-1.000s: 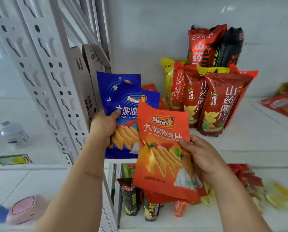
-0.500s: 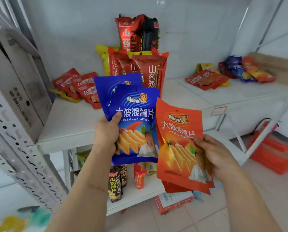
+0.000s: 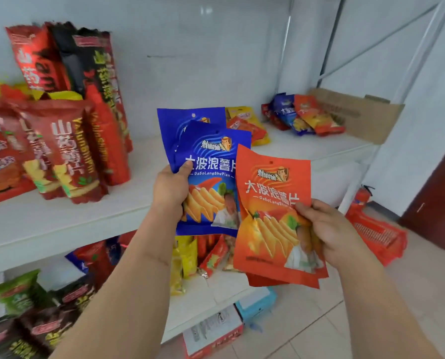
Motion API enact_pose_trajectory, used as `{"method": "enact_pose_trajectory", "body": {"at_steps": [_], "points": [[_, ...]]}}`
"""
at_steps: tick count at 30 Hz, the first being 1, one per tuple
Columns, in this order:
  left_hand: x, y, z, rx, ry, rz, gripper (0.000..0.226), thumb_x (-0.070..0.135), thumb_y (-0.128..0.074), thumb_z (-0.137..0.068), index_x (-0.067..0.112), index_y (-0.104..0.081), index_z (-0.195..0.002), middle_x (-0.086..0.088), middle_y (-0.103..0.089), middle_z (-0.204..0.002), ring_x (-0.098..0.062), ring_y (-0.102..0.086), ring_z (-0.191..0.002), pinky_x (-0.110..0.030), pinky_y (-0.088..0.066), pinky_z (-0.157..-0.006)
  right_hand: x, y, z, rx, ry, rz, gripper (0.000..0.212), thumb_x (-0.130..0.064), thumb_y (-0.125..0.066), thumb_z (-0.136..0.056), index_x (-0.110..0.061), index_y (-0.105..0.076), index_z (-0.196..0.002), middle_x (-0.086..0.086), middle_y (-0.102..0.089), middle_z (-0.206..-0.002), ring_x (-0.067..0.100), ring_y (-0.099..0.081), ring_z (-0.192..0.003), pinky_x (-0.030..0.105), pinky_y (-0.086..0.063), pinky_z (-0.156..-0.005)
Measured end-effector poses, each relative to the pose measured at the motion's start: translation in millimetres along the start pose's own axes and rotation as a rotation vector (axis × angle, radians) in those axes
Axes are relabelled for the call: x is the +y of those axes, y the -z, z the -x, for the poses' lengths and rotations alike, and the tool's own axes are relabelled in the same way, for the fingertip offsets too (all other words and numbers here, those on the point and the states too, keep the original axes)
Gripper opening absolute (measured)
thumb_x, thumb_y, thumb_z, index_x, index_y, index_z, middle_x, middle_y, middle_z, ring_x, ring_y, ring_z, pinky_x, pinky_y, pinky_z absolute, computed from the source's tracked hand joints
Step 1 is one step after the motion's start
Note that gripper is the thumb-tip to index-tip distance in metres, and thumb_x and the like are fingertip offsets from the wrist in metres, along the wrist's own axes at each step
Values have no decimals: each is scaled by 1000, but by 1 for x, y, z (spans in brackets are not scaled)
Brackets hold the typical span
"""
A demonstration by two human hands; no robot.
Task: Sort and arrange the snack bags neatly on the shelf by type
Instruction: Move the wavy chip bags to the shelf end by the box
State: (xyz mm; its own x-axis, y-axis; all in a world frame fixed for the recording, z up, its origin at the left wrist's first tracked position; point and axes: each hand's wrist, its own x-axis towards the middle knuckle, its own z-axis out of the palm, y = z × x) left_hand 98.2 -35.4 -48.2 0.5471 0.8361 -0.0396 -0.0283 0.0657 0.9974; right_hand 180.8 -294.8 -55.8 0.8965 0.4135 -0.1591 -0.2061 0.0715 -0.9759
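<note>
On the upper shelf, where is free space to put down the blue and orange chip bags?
The upper shelf is bare in the middle, between the standing red yam chip bags on the left and the mixed pile by the cardboard box on the right. Both ends are crowded.

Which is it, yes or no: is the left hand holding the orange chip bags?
No, the left hand holds the blue chip bags, while the right hand holds the orange chip bags.

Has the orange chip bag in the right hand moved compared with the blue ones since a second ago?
No. The orange bag still overlaps the blue bags on their right; only the camera has swung rightward.
</note>
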Motion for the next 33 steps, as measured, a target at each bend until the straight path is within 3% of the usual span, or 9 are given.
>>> {"method": "enact_pose_trajectory", "body": {"at_steps": [6,12,17,23,25,27,29,31,33], "points": [[15,-109,-38,-21,-27,6,17,42,-65,-96,26,-60,-92,-4,-76,-98,-22,-74,-84,-38,-61,-76,-40,63,-76,-13,27,2,27,-13,-51,-102,9,-57,-116,7,-54,-42,16,-44,-24,18,-33,-28],[21,-202,-100,-27,-37,-10,32,46,-64,-95,19,-58,-110,-1,-73,-96,-16,-71,-79,-29,-54,-60,-67,99,-173,-2,43,6,25,-15,-54,-100,6,-59,-114,14,-57,-53,18,-42,-24,19,-33,-28],[27,-281,-171,-43,-68,11,18,42,-63,-97,24,-59,-97,-2,-73,-97,-20,-72,-85,-36,-59,-71,-92,125,-257,5,62,4,25,-14,-52,-101,6,-58,-114,13,-56,-48,20,-42,-24,20,-34,-26],[35,-373,-240,-47,-63,-6,23,40,-61,-99,17,-59,-101,-4,-71,-94,-20,-70,-82,-36,-59,-72,-117,160,-351,71,88,-17,20,-16,-55,-100,1,-63,-107,14,-65,-62,24,-49,-35,24,-41,-32],[32,-397,-256,-38,-42,-18,23,40,-60,-99,17,-58,-95,-2,-69,-90,-19,-68,-79,-34,-57,-68,-124,173,-381,70,86,-18,18,-17,-56,-99,-2,-64,-106,15,-68,-66,26,-51,-43,27,-44,-34],[26,-418,-270,-27,-17,-28,25,40,-60,-99,19,-56,-86,-4,-69,-91,-22,-68,-79,-38,-59,-74,-133,184,-410,72,86,-16,14,-18,-56,-99,-6,-64,-100,14,-69,-66,28,-52,-48,30,-46,-36],[21,-437,-282,-8,10,-35,25,41,-59,-99,17,-58,-90,-5,-70,-91,-22,-69,-80,-40,-59,-74,-142,194,-441,67,79,-15,12,-18,-57,-99,-7,-63,-98,14,-70,-66,28,-53,-46,32,-47,-36],[16,-452,-291,54,12,-51,27,41,-57,-100,14,-56,-101,-2,-66,-86,-18,-65,-74,-33,-54,-61,-150,205,-472,35,65,-1,14,-19,-57,-99,-6,-61,-99,18,-69,-68,28,-51,-38,32,-47,-33],[10,-465,-301,122,-16,-67,29,41,-56,-101,13,-57,-111,-2,-67,-92,-18,-67,-78,-30,-53,-60,-155,216,-506,10,55,43,16,-22,-58,-99,-6,-61,-99,20,-67,-69,27,-50,-35,31,-46,-34]]}}
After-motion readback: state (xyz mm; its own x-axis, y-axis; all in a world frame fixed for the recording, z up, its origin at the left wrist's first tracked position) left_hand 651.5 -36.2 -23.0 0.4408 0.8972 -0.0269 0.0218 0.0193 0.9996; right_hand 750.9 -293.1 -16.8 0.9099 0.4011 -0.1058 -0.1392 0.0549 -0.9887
